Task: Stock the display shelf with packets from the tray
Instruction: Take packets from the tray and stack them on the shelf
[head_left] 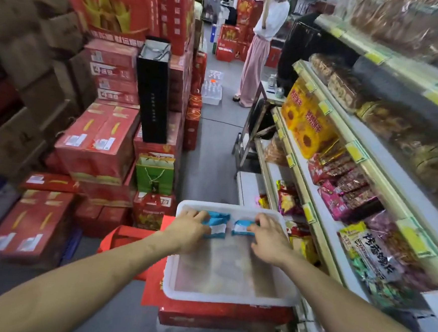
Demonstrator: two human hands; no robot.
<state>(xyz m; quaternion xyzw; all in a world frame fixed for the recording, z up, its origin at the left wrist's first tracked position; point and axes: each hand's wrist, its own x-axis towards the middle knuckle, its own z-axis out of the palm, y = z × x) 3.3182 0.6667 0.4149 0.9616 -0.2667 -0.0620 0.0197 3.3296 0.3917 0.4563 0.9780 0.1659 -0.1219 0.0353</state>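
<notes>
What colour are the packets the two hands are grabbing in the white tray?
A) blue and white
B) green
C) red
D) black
A: the packets that the left hand and the right hand hold at the far end of the tray are blue with white patches.

Seen through my remote feed, a shop aisle: red cartons (97, 141) stacked high from 9 to 11 o'clock, with plain brown cardboard boxes (26, 56) piled behind them at the far left. A tall black gift bag (152, 91) stands upright among the cartons at 11 o'clock; a green gift bag (155, 174) with cord handles sits just below it. At 12 o'clock I make out a person (263, 39) in a white top and wide pink trousers standing on the grey floor (214, 144), near a wrapped pack of water bottles (212, 91). A red fabric bag (127, 237) lies at 7 o'clock, and another red carton (223, 314) sits at 6 o'clock.
</notes>
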